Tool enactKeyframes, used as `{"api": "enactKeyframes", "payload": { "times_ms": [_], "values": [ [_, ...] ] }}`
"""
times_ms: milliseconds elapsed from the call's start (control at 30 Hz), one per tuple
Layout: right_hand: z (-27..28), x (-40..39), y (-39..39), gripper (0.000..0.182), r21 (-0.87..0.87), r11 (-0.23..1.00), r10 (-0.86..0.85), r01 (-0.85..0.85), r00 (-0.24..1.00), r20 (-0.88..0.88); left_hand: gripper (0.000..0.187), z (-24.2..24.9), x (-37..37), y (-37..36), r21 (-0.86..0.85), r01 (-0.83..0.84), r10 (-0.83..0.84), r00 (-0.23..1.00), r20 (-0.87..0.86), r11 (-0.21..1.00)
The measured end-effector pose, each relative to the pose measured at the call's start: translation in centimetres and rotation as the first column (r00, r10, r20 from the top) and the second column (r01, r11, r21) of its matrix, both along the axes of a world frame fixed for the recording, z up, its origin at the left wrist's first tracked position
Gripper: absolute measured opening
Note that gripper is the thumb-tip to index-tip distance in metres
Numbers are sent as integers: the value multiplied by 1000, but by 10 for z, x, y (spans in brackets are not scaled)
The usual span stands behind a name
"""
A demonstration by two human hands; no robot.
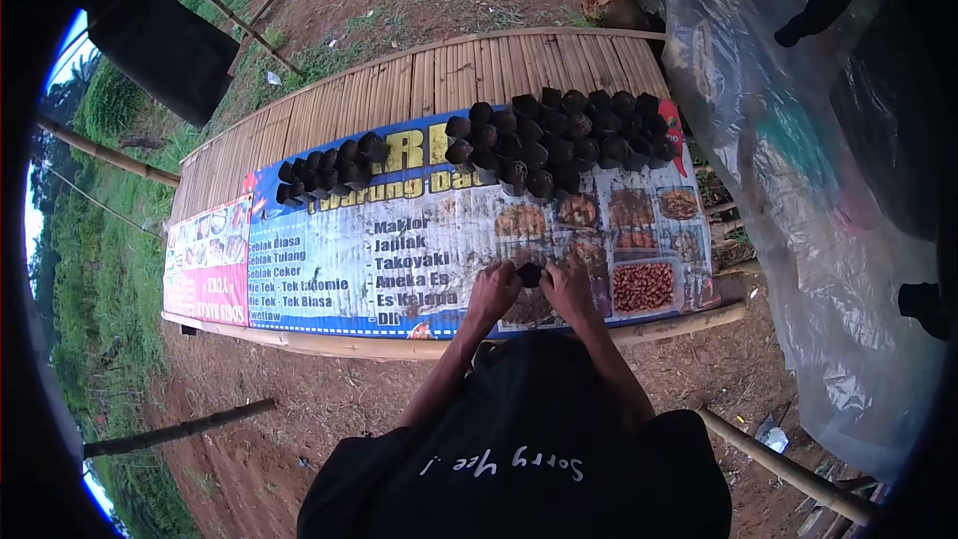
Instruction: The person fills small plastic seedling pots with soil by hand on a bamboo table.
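Observation:
A small black plastic seedling bag [528, 274] is held upright between my two hands, close over the near part of the printed banner [329, 250]. My left hand [495, 291] grips its left side with bent fingers. On the opposite side, my right hand [565, 287] pinches the rim. Brown soil [529, 311] lies spread on the banner just below the hands. Farther back stands a large group of dark seedling bags [559, 140], with a smaller group of similar bags [331, 168] to the left.
The banner covers a bamboo-slat table [399, 90] with a bamboo pole along its near edge. A pale-edged rectangle of reddish nuts or beans [644, 287] is at the right. Clear plastic sheeting [768, 190] hangs beyond. Bamboo poles [788, 464] cross the ground nearby.

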State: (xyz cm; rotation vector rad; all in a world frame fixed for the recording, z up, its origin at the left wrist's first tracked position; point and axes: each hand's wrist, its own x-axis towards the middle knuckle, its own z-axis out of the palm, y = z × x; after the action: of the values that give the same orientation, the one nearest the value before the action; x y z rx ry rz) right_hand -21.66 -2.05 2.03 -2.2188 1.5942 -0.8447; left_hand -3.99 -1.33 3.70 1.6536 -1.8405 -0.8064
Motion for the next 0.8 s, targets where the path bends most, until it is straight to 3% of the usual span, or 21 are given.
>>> {"api": "enactKeyframes", "payload": {
  "times_ms": [67,133,267,367,467,567,667,800],
  "values": [
    [-1,1,6,16,-8,1000,-10,11,999,47,16,-2,2,5,-27,-1,1,1000,4,1000],
    [-7,-4,3,18,109,993,51,-48,998,-27,18,-7,0,2,-18,5,-5,999,36,1000],
    [-2,-1,7,22,-8,1000,-27,27,999,23,21,3,-5,8,-93,-81,77,996,-36,992],
    [10,-2,0,25,-48,999,-7,7,1000,2,22,9,-9,11,38,-169,169,986,1,985],
    [11,-1,-5,25,21,997,70,-69,995,-74,21,8,-10,13,92,-148,146,989,21,985],
    [9,0,-8,23,17,996,93,-91,981,-173,16,3,-5,6,12,-48,48,998,47,999],
    [16,0,-4,20,-42,996,72,-77,993,-96,12,6,1,-3,-52,27,-23,997,79,998],
    [1,0,3,23,130,991,-33,26,998,48,12,7,5,-10,-17,141,-138,983,118,990]
  ]
}}
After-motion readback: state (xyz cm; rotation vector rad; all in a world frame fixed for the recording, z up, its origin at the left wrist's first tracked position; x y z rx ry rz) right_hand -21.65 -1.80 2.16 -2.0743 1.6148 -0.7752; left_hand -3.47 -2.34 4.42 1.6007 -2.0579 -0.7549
